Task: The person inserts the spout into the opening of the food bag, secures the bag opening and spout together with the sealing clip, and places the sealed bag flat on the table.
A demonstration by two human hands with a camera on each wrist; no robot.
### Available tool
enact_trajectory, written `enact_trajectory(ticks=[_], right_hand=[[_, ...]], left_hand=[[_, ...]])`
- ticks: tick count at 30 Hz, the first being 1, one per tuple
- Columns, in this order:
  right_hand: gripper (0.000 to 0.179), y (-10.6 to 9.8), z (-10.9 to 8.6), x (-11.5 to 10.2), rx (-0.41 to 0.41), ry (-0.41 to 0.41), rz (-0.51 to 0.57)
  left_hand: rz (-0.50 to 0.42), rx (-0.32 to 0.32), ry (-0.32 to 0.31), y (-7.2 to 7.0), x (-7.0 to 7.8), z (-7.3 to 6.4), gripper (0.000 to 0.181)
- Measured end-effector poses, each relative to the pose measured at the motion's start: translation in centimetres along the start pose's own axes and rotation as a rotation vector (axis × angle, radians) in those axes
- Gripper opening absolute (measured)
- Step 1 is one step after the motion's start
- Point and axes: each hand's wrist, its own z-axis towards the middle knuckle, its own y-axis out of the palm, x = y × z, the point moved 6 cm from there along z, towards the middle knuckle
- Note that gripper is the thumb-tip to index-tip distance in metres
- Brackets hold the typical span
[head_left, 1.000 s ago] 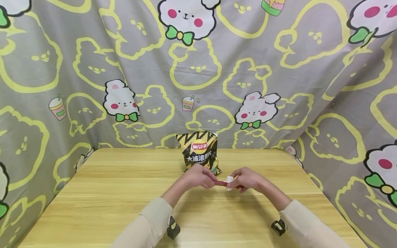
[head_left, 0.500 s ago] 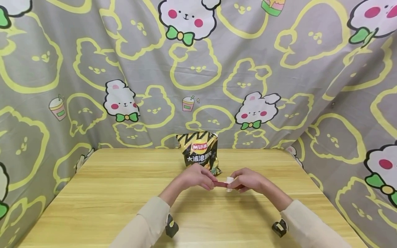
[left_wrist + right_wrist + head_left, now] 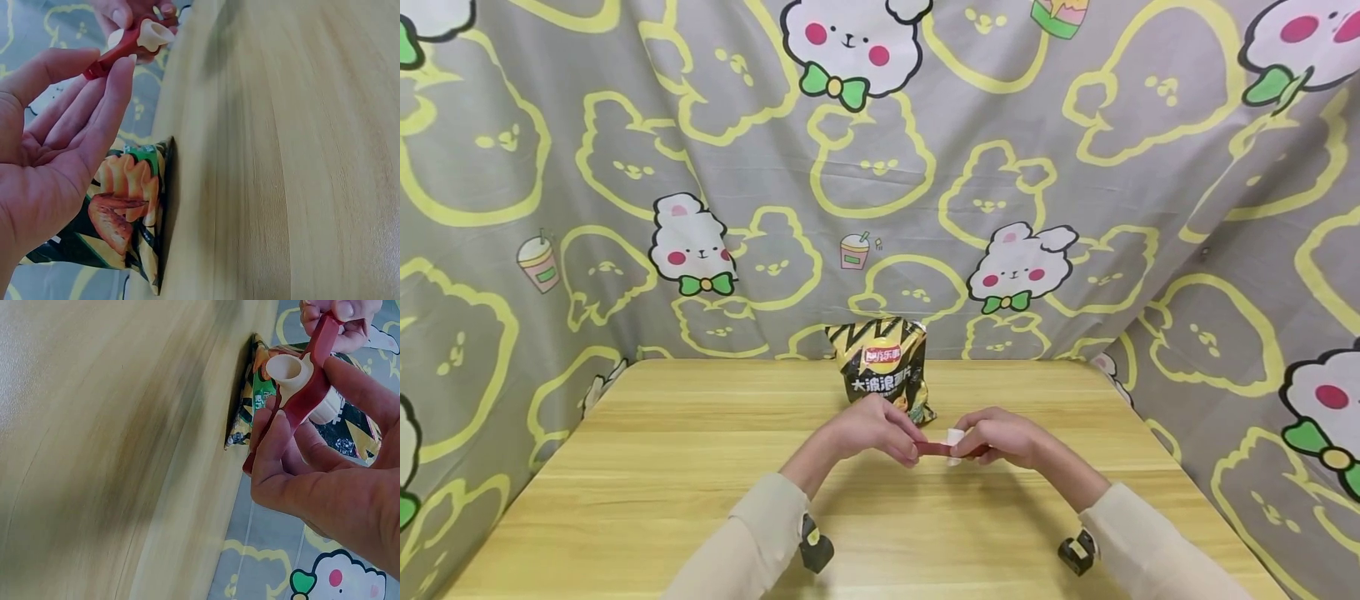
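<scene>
Between my two hands, above the table, a red bag clip (image 3: 934, 448) with a white spout (image 3: 286, 367) is held roughly level. My left hand (image 3: 876, 427) pinches its left end between thumb and fingertips. Thumb and fingers of my right hand (image 3: 1006, 435) grip the clip's right part, beside the spout. A white ribbed cap (image 3: 325, 409) shows on the clip's opposite side in the right wrist view. Just behind the left hand stands a black and yellow chip bag (image 3: 883, 367), whose lower front the hand partly covers in the head view.
The wooden table (image 3: 662, 483) ends at the back and sides against a grey patterned curtain (image 3: 760, 167). A black wrist camera hangs under the left sleeve (image 3: 767, 512), another under the right sleeve (image 3: 1142, 533).
Both hands and the clip have sunk very slightly in the head view, and the left forearm has shifted a little left. The grip on the clip stays the same; the chip bag has not moved.
</scene>
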Motion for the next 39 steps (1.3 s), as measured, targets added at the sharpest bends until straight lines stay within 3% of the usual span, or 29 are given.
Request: enact_trajectory(ticks=[9,16,21,32,39], right_hand=[[0.028,-0.06,-0.21,-0.26,-0.028,-0.031,0.008],[0.033,-0.2,-0.52,-0.58,-0.036,-0.038,-0.068],[0.033,-0.18,-0.56,-0.47,-0.029,-0.039,-0.096],[0.022,0.07,-0.58,-0.36,-0.043,-0.061,-0.092],[0.018,0.09,-0.3,-0.37,-0.005,-0.078,-0.098]], left_hand=[[-0.025,-0.012,-0.01,-0.12,-0.16,-0.02,0.026],[-0.097,0.042,-0.034,-0.42,-0.61,-0.02,0.03],[-0.084,0.09,-0.064,-0.5,-0.85,-0.12,0.025],[-0.075,0.166,-0.052,-0.38,-0.64,-0.15,0.02],[-0.055,0.21,-0.059,-0.34,-0.62,-0.05,0.018]])
